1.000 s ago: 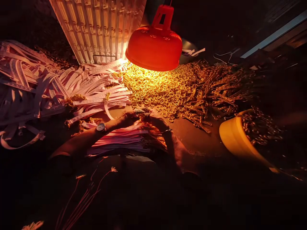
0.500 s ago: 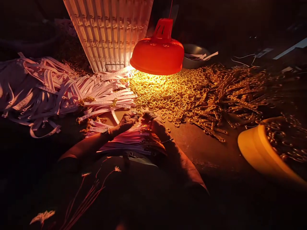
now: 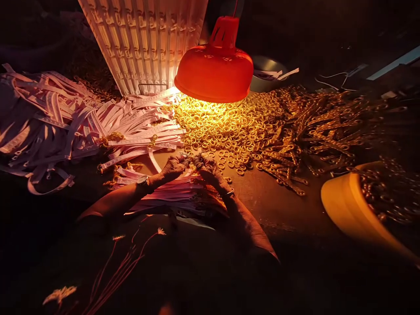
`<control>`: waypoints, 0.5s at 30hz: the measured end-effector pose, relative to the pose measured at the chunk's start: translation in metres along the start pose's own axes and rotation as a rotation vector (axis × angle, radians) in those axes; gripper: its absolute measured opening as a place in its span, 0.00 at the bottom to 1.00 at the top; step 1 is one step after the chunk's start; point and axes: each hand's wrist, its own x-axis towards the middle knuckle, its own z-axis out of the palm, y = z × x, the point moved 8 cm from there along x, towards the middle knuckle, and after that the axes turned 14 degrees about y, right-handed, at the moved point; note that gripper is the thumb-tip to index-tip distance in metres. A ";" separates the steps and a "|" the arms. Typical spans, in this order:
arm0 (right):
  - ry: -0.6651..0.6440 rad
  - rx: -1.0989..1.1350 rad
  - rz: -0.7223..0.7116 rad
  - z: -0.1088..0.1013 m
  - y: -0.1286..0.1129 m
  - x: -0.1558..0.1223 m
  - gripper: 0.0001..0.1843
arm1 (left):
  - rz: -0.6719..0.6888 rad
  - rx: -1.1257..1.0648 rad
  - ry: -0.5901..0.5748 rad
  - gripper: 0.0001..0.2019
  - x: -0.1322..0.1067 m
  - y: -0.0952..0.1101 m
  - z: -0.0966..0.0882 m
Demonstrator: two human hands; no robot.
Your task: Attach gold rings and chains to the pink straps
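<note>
Landmark: the red dome-shaped lamp, hung above the brown work surface. Step in hand looks like close fingertip work on some small piece, judging by how both hands meet on the person's side of the lamp. Next move prob. calls for a fine pinch & steady wrists, w/o brushing loose bits nearby.

L hand: fingers curled well in, not spread, tips turned toward the R hand, which is curled likewise. Tips meet or nearly so. Dark bits show there, but too small & shadowed to tell held piece from finger covering, so can't say what either one grips, if anything.

Nearest things: a layered bundle of flat pink strips, nearer the person than the lamp, under the hands (contact unclear); & a heap of gold-coloured metal rings right below the lamp, w/ strays just beside R hand.

Elsewhere: tangled pile of pale pink flat straps left of the lamp; gold-coloured linked strips to its right; curved yellow tub w/ dark ring-like pcs, farther right & nearer the person.
</note>
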 end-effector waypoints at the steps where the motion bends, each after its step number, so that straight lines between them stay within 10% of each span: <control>1: 0.007 -0.016 -0.008 -0.001 -0.001 -0.001 0.17 | -0.008 -0.003 0.005 0.08 0.000 -0.001 0.000; 15: 0.062 -0.138 -0.196 0.001 -0.021 0.002 0.16 | -0.132 -0.021 -0.103 0.15 0.009 -0.009 0.007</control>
